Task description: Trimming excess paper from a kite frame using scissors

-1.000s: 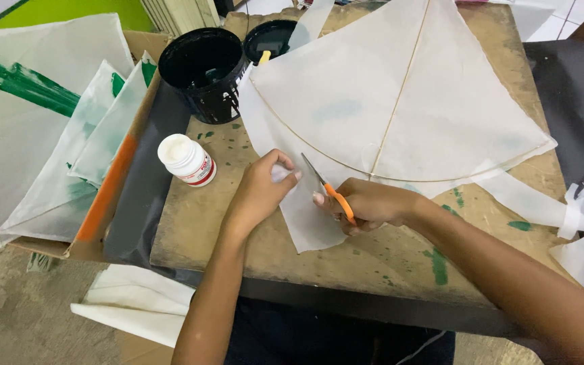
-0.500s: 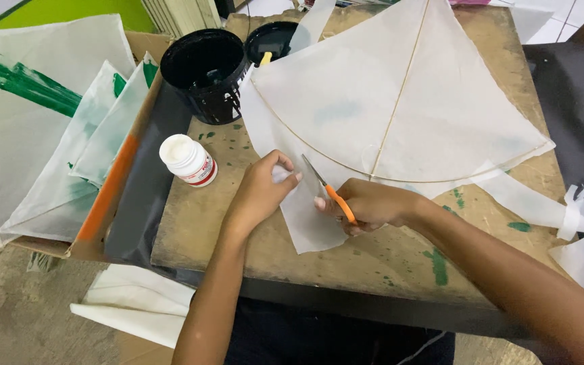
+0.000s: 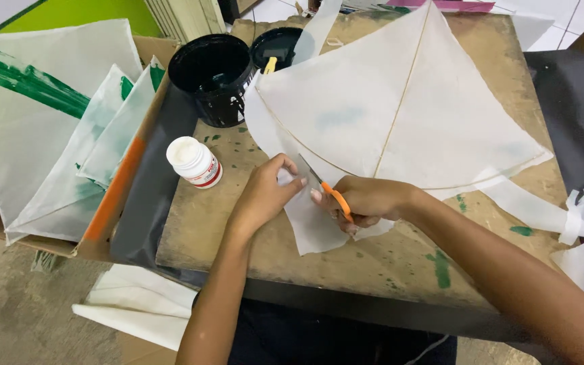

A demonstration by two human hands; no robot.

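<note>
Trimming flimsy, tear-prone tissue paper [image 3: 315, 226] at the kite's [image 3: 400, 115] lower edge, our left hand [image 3: 265, 196] pinches it flat on the surface [image 3: 386, 263] while our right hand [image 3: 366, 201] grips orange-handled scissors [image 3: 329, 192].

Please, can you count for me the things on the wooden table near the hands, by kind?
Scissors with orange handles, in the right hand: 1
Black pots: 2
White glue bottle: 1
White paper kite, held by the left hand: 1
Total: 5
</note>
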